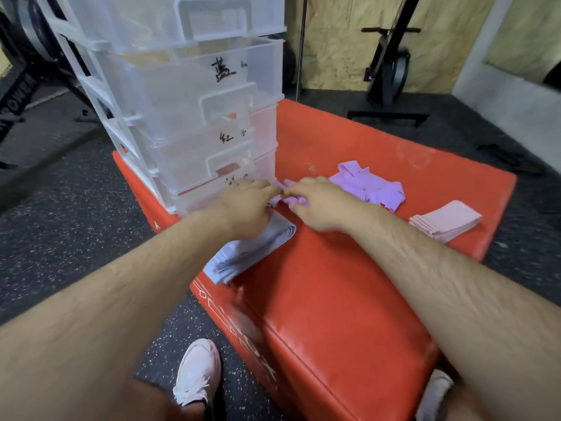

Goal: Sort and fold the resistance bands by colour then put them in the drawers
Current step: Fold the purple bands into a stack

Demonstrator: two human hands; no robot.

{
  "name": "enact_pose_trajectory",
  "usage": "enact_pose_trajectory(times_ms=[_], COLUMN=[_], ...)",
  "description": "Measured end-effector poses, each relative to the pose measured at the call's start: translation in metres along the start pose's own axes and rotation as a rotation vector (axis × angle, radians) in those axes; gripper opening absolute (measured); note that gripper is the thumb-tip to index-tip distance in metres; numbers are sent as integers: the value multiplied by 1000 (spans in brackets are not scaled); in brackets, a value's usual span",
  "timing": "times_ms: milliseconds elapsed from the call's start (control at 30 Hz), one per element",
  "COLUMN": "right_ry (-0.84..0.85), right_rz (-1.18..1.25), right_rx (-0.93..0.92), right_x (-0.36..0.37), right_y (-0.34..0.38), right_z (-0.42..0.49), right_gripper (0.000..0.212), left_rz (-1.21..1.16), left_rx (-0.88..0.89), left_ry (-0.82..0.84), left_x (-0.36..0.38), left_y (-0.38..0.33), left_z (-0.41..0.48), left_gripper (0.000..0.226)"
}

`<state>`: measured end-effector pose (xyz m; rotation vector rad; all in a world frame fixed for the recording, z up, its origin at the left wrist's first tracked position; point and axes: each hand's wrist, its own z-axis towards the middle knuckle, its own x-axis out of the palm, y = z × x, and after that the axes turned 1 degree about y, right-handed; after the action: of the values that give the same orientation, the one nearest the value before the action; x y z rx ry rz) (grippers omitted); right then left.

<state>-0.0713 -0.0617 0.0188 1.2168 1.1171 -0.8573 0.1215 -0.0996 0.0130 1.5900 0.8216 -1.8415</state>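
Head view. On a red padded box (pixel 349 284), at its far left corner, a clear plastic drawer tower (pixel 188 101) with handwritten labels on the drawer fronts. Just before the lowest drawer, left hand (pixel 246 205) and right hand (pixel 321 205) close together, fingers of both curled, pinching a crumpled purple band (pixel 287 197) low over the box top. Beyond the right hand, a loose heap of purple bands (pixel 368 186). Near the right edge, a folded pink stack (pixel 446 221). Under the left wrist, by the left edge, a folded pale blue stack (pixel 252 253). Down on the speckled floor (pixel 60 223), a pale shoe (pixel 198 372).
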Motion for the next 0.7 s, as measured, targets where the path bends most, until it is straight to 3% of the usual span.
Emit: enact_pose_trajectory(times_ms=[167, 267, 500, 700], right_ry=[188, 299, 267, 226], right_rz=[-163, -148, -122, -39], right_rx=[154, 212, 169, 138], right_x=[-6, 1, 2, -3], right_y=[-36, -54, -64, -64], right_z=[-35, -50, -60, -64], right_gripper=[33, 42, 37, 37], left_rz=[28, 2, 122, 26], left_rx=[50, 86, 28, -87], left_ry=[24, 46, 198, 209], left_x=[7, 14, 29, 27], left_y=[-47, -61, -74, -85], left_z=[16, 24, 30, 40], left_gripper=[50, 49, 46, 36])
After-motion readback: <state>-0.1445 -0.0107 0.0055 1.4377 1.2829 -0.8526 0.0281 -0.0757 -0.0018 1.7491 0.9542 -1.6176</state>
